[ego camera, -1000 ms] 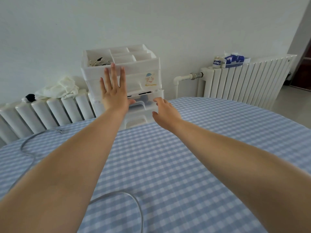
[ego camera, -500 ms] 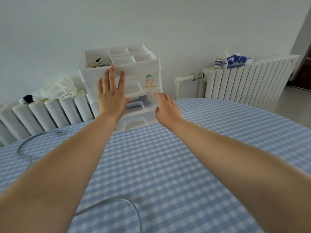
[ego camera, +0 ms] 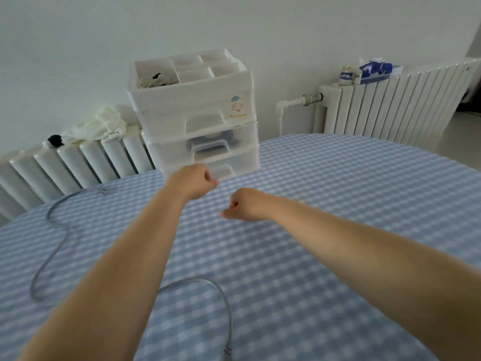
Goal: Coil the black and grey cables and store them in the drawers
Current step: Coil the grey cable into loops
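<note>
My left hand (ego camera: 194, 182) and right hand (ego camera: 243, 204) hover with fingers curled, empty, above the blue checked desk (ego camera: 338, 230). The thin grey cable (ego camera: 56, 243) lies uncoiled at left. The white translucent plastic drawer unit (ego camera: 197, 121) stands closed; dark contents show inside the middle drawer (ego camera: 205, 148).

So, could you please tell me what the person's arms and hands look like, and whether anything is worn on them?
Both arms are bare right up to the frame edge: no sleeves show. The left hand and right hand wear no gloves, and no watch, bracelet or ring is visible. The picture is slightly blurred, so small details cannot be ruled out.
</note>
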A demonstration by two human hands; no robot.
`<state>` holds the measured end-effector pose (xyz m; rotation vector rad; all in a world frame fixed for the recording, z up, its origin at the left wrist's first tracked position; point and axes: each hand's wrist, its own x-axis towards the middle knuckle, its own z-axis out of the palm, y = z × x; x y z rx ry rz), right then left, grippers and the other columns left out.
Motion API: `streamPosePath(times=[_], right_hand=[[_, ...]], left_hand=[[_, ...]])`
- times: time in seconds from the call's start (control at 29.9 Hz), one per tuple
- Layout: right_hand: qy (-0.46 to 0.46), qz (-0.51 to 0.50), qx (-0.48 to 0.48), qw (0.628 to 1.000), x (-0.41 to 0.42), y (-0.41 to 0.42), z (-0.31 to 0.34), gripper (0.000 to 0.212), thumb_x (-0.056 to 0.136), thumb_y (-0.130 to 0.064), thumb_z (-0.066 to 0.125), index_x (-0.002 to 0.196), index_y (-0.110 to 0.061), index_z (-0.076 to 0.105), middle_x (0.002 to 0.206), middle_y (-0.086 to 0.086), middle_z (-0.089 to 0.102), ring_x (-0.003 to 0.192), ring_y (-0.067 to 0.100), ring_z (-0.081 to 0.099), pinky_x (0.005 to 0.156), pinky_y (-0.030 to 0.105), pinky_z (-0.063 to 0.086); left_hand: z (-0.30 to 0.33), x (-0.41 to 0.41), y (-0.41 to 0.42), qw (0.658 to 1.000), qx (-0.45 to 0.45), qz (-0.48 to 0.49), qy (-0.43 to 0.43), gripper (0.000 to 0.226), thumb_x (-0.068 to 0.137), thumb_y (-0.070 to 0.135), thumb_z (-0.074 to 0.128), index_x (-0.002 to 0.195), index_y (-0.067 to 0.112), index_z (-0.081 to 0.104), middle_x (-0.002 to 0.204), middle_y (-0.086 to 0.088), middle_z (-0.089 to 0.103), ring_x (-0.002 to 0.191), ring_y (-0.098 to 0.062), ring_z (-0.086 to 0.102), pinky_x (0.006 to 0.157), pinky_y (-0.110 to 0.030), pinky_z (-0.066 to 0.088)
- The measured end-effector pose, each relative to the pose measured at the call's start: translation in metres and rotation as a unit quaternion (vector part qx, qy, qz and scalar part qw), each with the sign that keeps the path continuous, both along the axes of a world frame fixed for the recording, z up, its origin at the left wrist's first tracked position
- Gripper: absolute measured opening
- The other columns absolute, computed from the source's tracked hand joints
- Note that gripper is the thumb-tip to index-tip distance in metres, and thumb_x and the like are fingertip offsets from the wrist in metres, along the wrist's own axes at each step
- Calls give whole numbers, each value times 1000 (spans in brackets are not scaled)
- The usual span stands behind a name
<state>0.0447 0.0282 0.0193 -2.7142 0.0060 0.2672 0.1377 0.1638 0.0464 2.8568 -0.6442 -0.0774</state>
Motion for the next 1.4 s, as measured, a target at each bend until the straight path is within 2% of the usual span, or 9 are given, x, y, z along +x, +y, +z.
streamPosePath(times=[0.13, 0.43, 0.53, 0.63, 0.77, 1.0, 1.14, 1.27, 1.4], right_hand=[[133, 119, -33, 983, -67, 34, 5, 56, 81, -68, 58, 79, -12, 61, 72, 3, 60, 63, 18, 53, 56, 28, 41], [-24, 29, -126, 991, -113, 12, -3, 26, 93, -26, 48, 112, -10, 56, 114, 11, 64, 103, 29, 60, 73, 31, 40], [-60, -85, 82, 991, -105, -20, -7, 10, 96, -26, 50, 103, -21, 54, 86, 0, 71, 71, 16, 61, 63, 27, 44], [-90, -156, 360, 915, -108, -41, -3, 9, 96, -17, 55, 104, -19, 54, 64, -1, 65, 42, 11, 47, 39, 22, 37], [-104, -153, 507, 842, -120, -54, 4, 20, 100, -16, 48, 101, -15, 68, 73, -3, 71, 45, 8, 47, 42, 19, 36], [-120, -85, 541, 828, -124, -68, 9, 45, 98, -1, 31, 117, -22, 67, 112, 1, 71, 57, 16, 56, 52, 23, 43], [-204, -71, 384, 898, -114, -61, -2, 53, 92, 8, 45, 117, -35, 64, 131, -10, 46, 88, 3, 59, 71, 17, 49], [-189, -17, 427, 884, -110, -56, -10, 38, 94, -13, 60, 116, -45, 59, 144, -20, 36, 128, -1, 42, 101, 23, 43], [-167, -57, 570, 803, -107, -39, -14, 15, 98, -23, 54, 88, -27, 64, 89, -7, 66, 93, 9, 61, 98, 34, 45]], left_hand=[[-14, -24, 6, 994, -17, -27, 106, 32, 90, 50, 56, 91, 18, 57, 94, 1, 63, 89, -17, 60, 76, -31, 43], [-5, -89, -10, 983, -105, -92, 120, 31, 93, 46, 54, 90, 16, 61, 86, 6, 67, 82, -14, 64, 78, -32, 49], [-9, -113, -22, 981, -182, -63, -17, 27, 91, 44, 58, 81, 18, 59, 72, 8, 59, 70, -15, 57, 60, -29, 40], [-9, -140, -34, 967, -194, -61, -152, 38, 92, 50, 51, 76, 16, 58, 62, 7, 55, 63, -18, 55, 53, -29, 36], [-12, -160, -46, 988, -58, -127, 70, 59, 86, 69, 38, 80, 17, 65, 73, 4, 70, 69, -12, 66, 68, -30, 51], [-4, -161, -39, 890, -332, -119, 288, 24, 85, 13, 65, 108, 14, 57, 88, -5, 76, 86, -17, 72, 94, -42, 52], [9, -171, -34, 906, -276, -164, 275, 25, 97, 7, 41, 119, 16, 50, 85, 4, 65, 74, -10, 62, 65, -17, 50], [16, -175, -31, 899, -286, -188, 272, 20, 102, 18, 36, 104, 14, 55, 70, 6, 48, 57, -4, 39, 54, -18, 37], [22, -178, -36, 817, -453, -160, 320, 38, 105, 31, 30, 87, 9, 54, 47, 8, 34, 43, -8, 26, 42, -21, 26]])
